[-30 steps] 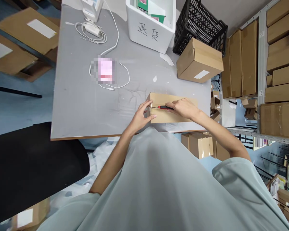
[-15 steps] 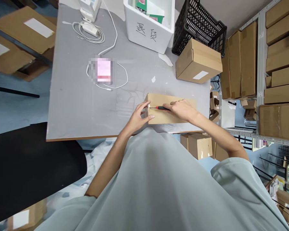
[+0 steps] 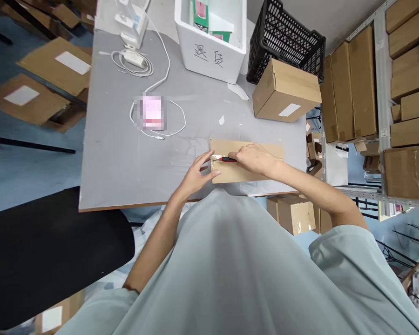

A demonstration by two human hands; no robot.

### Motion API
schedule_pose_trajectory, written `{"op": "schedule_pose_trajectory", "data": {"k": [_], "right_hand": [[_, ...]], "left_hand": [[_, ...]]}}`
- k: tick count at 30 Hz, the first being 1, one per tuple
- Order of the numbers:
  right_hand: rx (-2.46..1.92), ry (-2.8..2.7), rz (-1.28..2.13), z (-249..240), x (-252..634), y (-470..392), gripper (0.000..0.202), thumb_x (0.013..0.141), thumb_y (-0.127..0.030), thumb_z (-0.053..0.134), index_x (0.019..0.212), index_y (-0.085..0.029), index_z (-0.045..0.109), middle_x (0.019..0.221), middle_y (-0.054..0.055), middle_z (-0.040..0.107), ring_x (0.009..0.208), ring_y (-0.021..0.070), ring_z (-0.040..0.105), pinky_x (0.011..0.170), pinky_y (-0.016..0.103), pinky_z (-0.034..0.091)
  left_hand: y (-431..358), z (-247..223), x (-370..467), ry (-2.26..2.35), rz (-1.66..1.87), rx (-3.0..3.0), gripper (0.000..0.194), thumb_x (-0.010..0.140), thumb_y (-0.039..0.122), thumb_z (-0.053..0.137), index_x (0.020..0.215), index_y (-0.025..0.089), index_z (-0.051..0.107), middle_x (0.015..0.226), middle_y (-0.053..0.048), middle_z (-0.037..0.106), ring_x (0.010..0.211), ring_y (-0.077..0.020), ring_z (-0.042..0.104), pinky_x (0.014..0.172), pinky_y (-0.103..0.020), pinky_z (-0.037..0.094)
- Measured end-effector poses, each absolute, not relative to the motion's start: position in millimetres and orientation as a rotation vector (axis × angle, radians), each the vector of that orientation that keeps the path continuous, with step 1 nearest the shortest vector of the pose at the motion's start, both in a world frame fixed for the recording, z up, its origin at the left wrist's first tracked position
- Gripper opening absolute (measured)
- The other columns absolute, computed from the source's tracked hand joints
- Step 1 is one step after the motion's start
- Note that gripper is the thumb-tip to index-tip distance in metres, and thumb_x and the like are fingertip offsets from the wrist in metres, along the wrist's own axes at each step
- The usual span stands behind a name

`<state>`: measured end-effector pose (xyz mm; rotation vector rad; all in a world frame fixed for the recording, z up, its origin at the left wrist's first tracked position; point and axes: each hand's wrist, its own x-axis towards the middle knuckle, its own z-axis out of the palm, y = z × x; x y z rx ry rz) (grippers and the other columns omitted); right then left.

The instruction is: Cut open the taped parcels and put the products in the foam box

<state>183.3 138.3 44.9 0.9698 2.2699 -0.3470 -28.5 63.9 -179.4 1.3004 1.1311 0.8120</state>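
Note:
A long, narrow cardboard box (image 3: 244, 176) lies on the grey table, close to its front edge, with shiny clear tape at its left end. My left hand (image 3: 197, 174) grips that end, fingertips at the far corner and thumb on the near side of the top. In my right hand (image 3: 254, 159) is a red-and-black utility knife (image 3: 226, 159), my fingers closed round its handle. It points left, over the taped end of the box. The blade is too small to make out, so I cannot tell how deep it sits.
Behind the box stand a white bin (image 3: 212, 60) with green-and-pink packs, a black crate (image 3: 286, 42) and a larger carton (image 3: 286, 90). A coiled white cable (image 3: 134, 60) and a blurred pink item (image 3: 152, 111) lie at left. A black chair (image 3: 56, 256) is front left.
The knife in my right hand has shifted slightly left towards the taped end. My left hand keeps its place on the box. The whole view has moved a little.

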Motion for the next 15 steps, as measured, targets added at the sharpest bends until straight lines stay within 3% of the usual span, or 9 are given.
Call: {"op": "schedule_pose_trajectory", "data": {"k": [15], "right_hand": [[0.954, 2.352, -0.380, 31.8, 193.3, 142.0, 0.031, 0.119, -0.020, 0.055, 0.142, -0.015, 0.076, 0.115, 0.017, 0.087, 0.112, 0.0300, 0.082, 0.082, 0.034, 0.045]], "left_hand": [[63.7, -167.0, -30.4, 1.196, 0.748, 1.313, 0.103, 0.091, 0.080, 0.080, 0.177, 0.032, 0.050, 0.180, -0.016, 0.049, 0.164, -0.0388, 0.053, 0.130, -0.054, 0.053]]}}
